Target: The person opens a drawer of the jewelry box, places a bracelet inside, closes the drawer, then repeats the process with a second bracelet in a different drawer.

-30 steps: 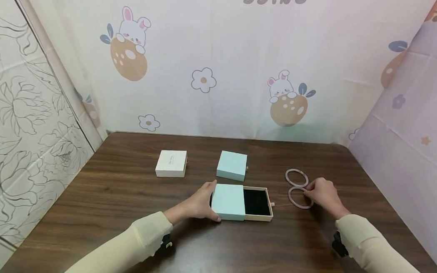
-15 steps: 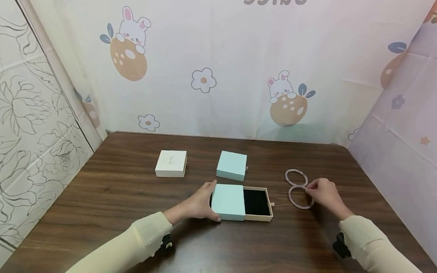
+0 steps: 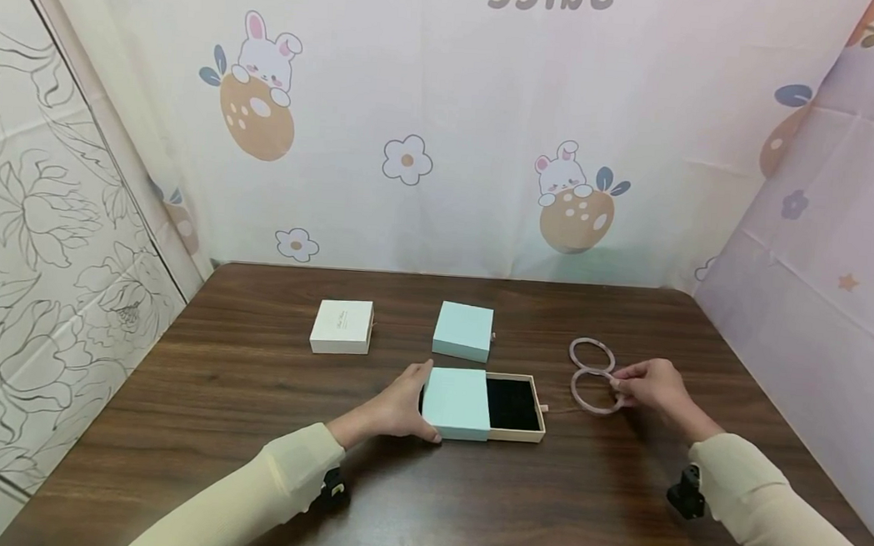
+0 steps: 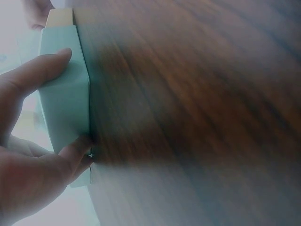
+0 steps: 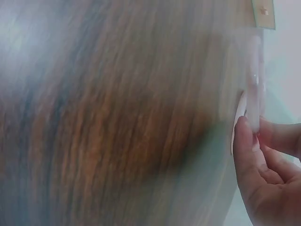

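Note:
In the head view, my left hand (image 3: 396, 404) grips a mint drawer box (image 3: 457, 404) at its left end. The left wrist view has the thumb (image 4: 51, 68) along the side of the box's sleeve. Its cream drawer (image 3: 525, 435), lined in black, is pulled out to the right. My right hand (image 3: 654, 385) pinches the nearer of two pale pinkish bangles (image 3: 595, 411) at its right edge. In the right wrist view this bangle (image 5: 254, 89) runs up from between thumb and fingers. The farther bangle (image 3: 581, 340) lies just behind, partly overlapped by it.
Behind the gripped box stands a second mint box (image 3: 464, 329), closed, with a small pull tab on its right. A white box (image 3: 342, 327) with small lettering is farther left. The dark wood table (image 3: 249, 395) ends at a printed curtain (image 3: 410, 221).
The right hand has shifted slightly right, its fingers now at the nearer bangle's right edge. That bangle has moved a little away and left, over the farther one. The left hand and box stay put.

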`<state>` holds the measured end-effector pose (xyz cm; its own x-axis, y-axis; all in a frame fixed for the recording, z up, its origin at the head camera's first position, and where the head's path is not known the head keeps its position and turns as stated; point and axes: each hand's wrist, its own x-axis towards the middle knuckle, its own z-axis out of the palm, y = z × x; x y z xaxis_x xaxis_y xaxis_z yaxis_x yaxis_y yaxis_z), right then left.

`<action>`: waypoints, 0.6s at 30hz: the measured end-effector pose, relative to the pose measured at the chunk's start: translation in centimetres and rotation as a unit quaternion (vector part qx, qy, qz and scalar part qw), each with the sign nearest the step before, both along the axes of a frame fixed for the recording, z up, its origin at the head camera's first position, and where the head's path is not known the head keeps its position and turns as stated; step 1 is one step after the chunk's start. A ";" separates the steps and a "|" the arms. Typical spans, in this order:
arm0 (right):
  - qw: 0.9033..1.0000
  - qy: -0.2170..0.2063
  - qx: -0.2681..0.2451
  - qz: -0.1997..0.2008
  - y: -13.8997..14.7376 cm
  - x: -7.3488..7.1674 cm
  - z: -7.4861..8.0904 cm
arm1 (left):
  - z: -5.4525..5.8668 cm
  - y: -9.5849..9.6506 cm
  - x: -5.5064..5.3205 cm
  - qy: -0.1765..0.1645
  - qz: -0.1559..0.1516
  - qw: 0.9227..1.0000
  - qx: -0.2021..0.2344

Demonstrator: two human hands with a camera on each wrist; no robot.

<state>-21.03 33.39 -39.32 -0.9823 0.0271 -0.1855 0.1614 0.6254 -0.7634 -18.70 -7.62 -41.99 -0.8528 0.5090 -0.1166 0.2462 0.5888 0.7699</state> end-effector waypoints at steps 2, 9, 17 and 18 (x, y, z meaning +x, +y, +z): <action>1.000 -0.013 -0.026 -0.007 0.0 0.0 0.0 | 0.0 0.0 0.0 -0.001 0.000 1.000 0.000; 0.996 -0.037 -0.086 -0.005 -1.0 0.2 0.6 | 0.0 0.0 0.0 0.002 0.000 1.000 0.000; 0.994 -0.047 -0.098 0.004 -2.4 0.4 1.1 | 0.1 0.1 0.1 0.004 0.003 1.000 -0.004; 0.994 -0.046 -0.100 0.007 -2.6 0.4 1.2 | 0.1 0.1 0.1 0.003 0.003 1.000 -0.004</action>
<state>-20.60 30.81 -38.15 -0.9607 -0.0335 -0.2757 0.2290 0.4660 -0.8546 -18.62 -7.54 -41.92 -0.8565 0.5032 -0.1149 0.2479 0.5963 0.7635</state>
